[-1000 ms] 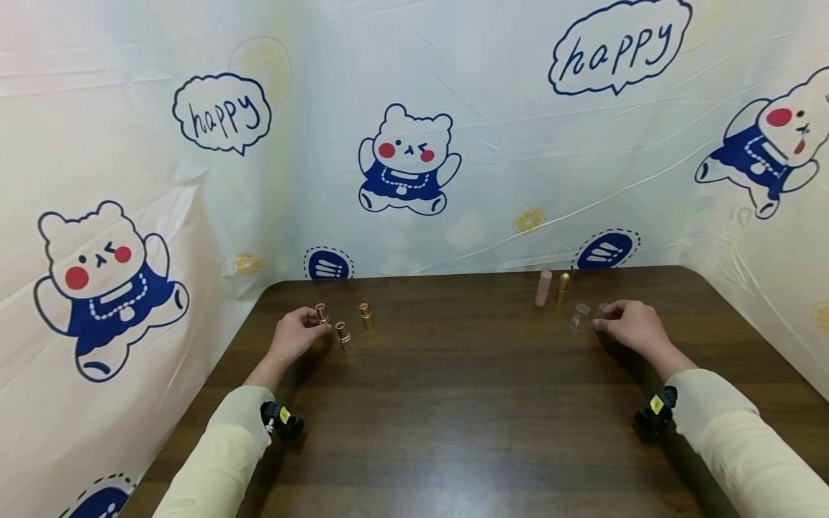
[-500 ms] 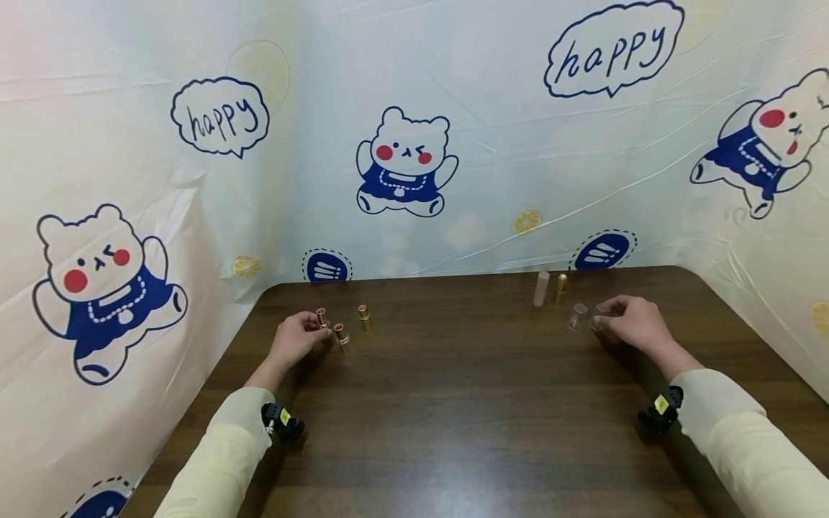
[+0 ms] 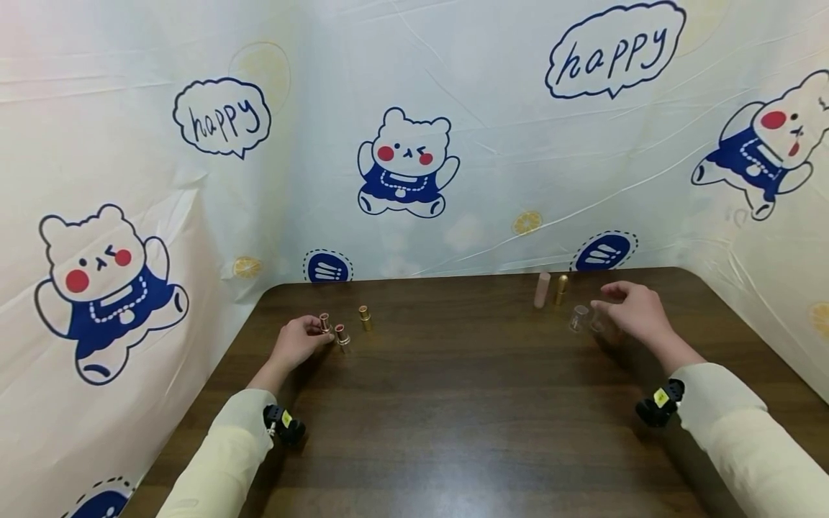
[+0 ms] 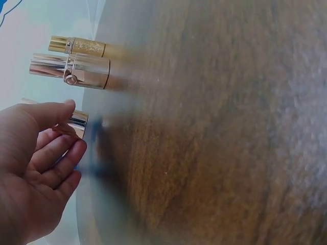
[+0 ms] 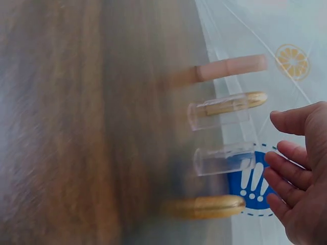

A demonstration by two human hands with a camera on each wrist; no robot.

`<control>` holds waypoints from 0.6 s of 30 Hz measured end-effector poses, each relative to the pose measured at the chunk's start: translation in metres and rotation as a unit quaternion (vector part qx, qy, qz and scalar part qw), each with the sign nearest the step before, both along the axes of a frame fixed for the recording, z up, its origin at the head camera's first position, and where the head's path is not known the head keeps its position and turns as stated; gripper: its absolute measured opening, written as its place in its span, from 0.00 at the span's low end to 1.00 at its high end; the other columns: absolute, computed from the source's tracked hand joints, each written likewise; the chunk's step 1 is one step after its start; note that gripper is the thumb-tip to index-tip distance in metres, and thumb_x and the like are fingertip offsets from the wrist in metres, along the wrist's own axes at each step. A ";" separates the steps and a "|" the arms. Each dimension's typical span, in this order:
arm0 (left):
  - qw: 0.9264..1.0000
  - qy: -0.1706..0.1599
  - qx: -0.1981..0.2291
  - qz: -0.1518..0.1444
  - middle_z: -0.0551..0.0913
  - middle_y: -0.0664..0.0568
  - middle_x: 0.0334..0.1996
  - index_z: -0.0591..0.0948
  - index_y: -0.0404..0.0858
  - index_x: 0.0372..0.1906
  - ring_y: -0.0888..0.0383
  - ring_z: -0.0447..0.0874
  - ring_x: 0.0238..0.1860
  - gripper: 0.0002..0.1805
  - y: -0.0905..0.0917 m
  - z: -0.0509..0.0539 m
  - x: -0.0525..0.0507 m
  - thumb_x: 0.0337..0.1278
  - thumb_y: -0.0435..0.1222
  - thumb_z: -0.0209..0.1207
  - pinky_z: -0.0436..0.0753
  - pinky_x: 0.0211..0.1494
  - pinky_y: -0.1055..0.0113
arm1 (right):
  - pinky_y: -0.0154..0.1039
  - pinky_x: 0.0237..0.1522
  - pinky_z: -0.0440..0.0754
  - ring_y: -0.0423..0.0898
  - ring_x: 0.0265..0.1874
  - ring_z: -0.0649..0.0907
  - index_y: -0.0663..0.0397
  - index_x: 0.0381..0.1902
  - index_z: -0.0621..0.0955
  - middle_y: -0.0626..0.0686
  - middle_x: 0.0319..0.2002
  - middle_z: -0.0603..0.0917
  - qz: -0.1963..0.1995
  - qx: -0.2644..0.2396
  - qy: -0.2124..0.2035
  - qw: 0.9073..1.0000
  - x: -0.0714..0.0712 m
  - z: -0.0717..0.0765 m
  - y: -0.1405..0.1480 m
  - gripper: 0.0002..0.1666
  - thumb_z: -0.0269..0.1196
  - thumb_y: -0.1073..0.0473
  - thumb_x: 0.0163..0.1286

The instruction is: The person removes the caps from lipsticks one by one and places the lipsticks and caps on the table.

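The rose tube is at the left side of the table, pinched between the thumb and fingers of my left hand; I cannot tell whether its base touches the wood. Just beside it stands a second rose tube, with a gold tube a little further right. Well apart, at the right side, my right hand holds nothing, thumb and fingers apart, just beside the near cap, which is clear. Next to that stands another clear cap; behind them are a pink tube and a gold bullet. My right wrist view also shows a blurred gold piece. Beyond the table hangs a bear-print cloth.
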State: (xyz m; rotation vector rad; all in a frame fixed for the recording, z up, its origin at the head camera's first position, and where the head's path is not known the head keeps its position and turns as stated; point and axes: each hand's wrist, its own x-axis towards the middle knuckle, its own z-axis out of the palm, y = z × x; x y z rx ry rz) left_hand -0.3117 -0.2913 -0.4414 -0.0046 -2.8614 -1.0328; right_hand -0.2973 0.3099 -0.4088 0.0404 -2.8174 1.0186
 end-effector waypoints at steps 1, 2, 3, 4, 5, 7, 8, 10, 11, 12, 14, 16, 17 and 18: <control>1.000 -0.002 0.001 0.000 0.84 0.40 0.38 0.80 0.30 0.39 0.47 0.79 0.40 0.13 0.000 -0.001 0.000 0.55 0.36 0.68 0.74 0.42 0.56 | 0.61 0.51 0.73 0.67 0.52 0.75 0.69 0.58 0.73 0.72 0.55 0.75 0.000 -0.003 0.001 1.000 -0.001 0.002 -0.002 0.33 0.62 0.46 0.69; 1.000 -0.003 0.000 -0.002 0.84 0.40 0.38 0.80 0.30 0.39 0.47 0.79 0.40 0.13 0.000 -0.001 0.001 0.55 0.36 0.68 0.74 0.43 0.56 | 0.61 0.51 0.73 0.67 0.52 0.74 0.69 0.58 0.73 0.72 0.55 0.75 -0.001 -0.006 0.003 1.000 -0.001 0.003 -0.003 0.33 0.62 0.45 0.69; 1.000 -0.003 0.000 -0.002 0.84 0.41 0.38 0.80 0.30 0.39 0.47 0.79 0.41 0.13 0.000 -0.002 0.001 0.55 0.36 0.68 0.74 0.44 0.55 | 0.61 0.51 0.73 0.67 0.52 0.74 0.69 0.58 0.73 0.72 0.55 0.75 -0.001 -0.010 0.004 1.000 -0.002 0.005 -0.005 0.33 0.61 0.46 0.70; 1.000 -0.005 0.000 -0.003 0.84 0.41 0.38 0.80 0.30 0.39 0.47 0.79 0.41 0.13 -0.001 -0.002 0.001 0.55 0.35 0.67 0.74 0.44 0.55 | 0.61 0.51 0.73 0.67 0.52 0.74 0.69 0.58 0.74 0.72 0.55 0.75 -0.001 -0.013 0.005 1.000 -0.003 0.006 -0.006 0.33 0.61 0.45 0.70; 1.000 -0.005 0.001 -0.004 0.84 0.41 0.38 0.80 0.30 0.39 0.47 0.79 0.40 0.13 -0.001 -0.003 0.002 0.55 0.35 0.67 0.74 0.45 0.54 | 0.61 0.51 0.74 0.67 0.53 0.74 0.68 0.58 0.74 0.72 0.55 0.75 -0.001 -0.017 0.007 1.000 -0.004 0.007 -0.008 0.33 0.61 0.45 0.70; 1.000 -0.005 0.001 -0.004 0.84 0.41 0.37 0.80 0.30 0.39 0.47 0.79 0.40 0.13 -0.001 -0.003 0.003 0.55 0.35 0.68 0.75 0.45 0.54 | 0.60 0.52 0.74 0.66 0.53 0.74 0.68 0.58 0.74 0.71 0.55 0.75 -0.001 -0.025 0.010 1.000 -0.006 0.008 -0.010 0.32 0.61 0.45 0.70; 1.000 -0.004 0.001 -0.005 0.84 0.41 0.37 0.80 0.30 0.39 0.47 0.80 0.41 0.13 -0.001 -0.003 0.003 0.55 0.35 0.68 0.75 0.46 0.53 | 0.60 0.51 0.74 0.66 0.53 0.74 0.68 0.58 0.74 0.71 0.54 0.75 -0.001 -0.028 0.013 1.000 -0.007 0.008 -0.011 0.32 0.61 0.46 0.70; 1.000 -0.002 0.000 -0.005 0.84 0.41 0.37 0.80 0.29 0.39 0.47 0.80 0.40 0.13 -0.001 -0.004 0.003 0.54 0.35 0.68 0.75 0.45 0.53 | 0.60 0.51 0.74 0.65 0.53 0.74 0.68 0.57 0.74 0.71 0.54 0.76 0.000 -0.032 0.018 0.999 -0.009 0.009 -0.012 0.31 0.61 0.46 0.70; 1.000 -0.002 0.000 -0.005 0.84 0.41 0.37 0.80 0.30 0.39 0.47 0.80 0.40 0.13 -0.001 -0.004 0.003 0.54 0.35 0.68 0.75 0.45 0.53 | 0.60 0.51 0.74 0.65 0.52 0.75 0.68 0.57 0.74 0.70 0.54 0.76 0.000 -0.034 0.020 0.999 -0.010 0.009 -0.013 0.31 0.61 0.46 0.70; 1.000 -0.001 -0.001 -0.005 0.84 0.41 0.37 0.80 0.30 0.39 0.47 0.80 0.40 0.13 -0.001 -0.004 0.003 0.54 0.35 0.68 0.75 0.45 0.54 | 0.60 0.51 0.74 0.65 0.52 0.75 0.68 0.57 0.74 0.70 0.54 0.76 0.000 -0.034 0.021 0.999 -0.011 0.009 -0.013 0.31 0.61 0.47 0.70; 1.000 0.001 -0.002 -0.004 0.85 0.41 0.37 0.80 0.30 0.39 0.47 0.80 0.40 0.13 -0.001 -0.005 0.002 0.54 0.35 0.68 0.76 0.45 0.54 | 0.59 0.51 0.74 0.64 0.52 0.75 0.68 0.56 0.74 0.70 0.53 0.76 0.000 -0.033 0.024 0.999 -0.012 0.008 -0.014 0.30 0.61 0.47 0.70; 1.000 0.004 -0.004 -0.006 0.85 0.41 0.37 0.80 0.30 0.38 0.47 0.81 0.40 0.13 -0.002 -0.005 0.002 0.54 0.35 0.68 0.76 0.44 0.54 | 0.59 0.51 0.74 0.64 0.51 0.74 0.68 0.56 0.74 0.70 0.53 0.76 0.001 -0.032 0.024 0.999 -0.014 0.008 -0.015 0.30 0.61 0.48 0.70; 1.000 0.006 -0.004 -0.006 0.85 0.41 0.37 0.80 0.30 0.38 0.47 0.81 0.40 0.13 -0.002 -0.005 0.002 0.54 0.35 0.69 0.76 0.44 0.53 | 0.59 0.51 0.74 0.64 0.51 0.74 0.68 0.56 0.74 0.70 0.53 0.76 0.002 -0.030 0.024 0.999 -0.015 0.008 -0.015 0.29 0.61 0.48 0.70; 1.000 0.009 -0.005 -0.005 0.85 0.41 0.36 0.80 0.31 0.38 0.47 0.81 0.41 0.13 -0.002 -0.005 0.002 0.53 0.35 0.69 0.76 0.45 0.53 | 0.59 0.51 0.74 0.64 0.51 0.75 0.68 0.57 0.74 0.70 0.53 0.76 0.003 -0.029 0.023 0.999 -0.016 0.009 -0.016 0.29 0.61 0.48 0.70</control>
